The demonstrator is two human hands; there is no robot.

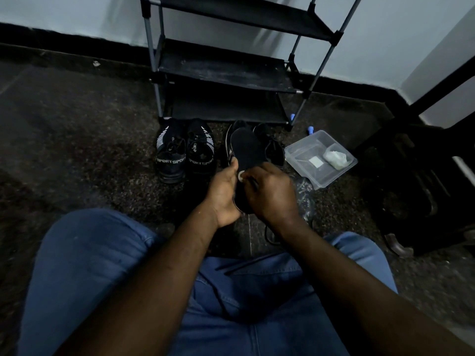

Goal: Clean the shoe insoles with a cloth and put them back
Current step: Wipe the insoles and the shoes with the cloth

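Head view: insole (244, 147) edge in left hand (223, 194), cloth (241, 175) under right hand (272, 191)

Dim light. A pale wall (77, 14) meets a black baseboard (64, 38) above the dark speckled floor (77, 124). A black shoe rack (223, 70) shows 3 fabric shelves; dark furniture (411, 196) stands at the right.
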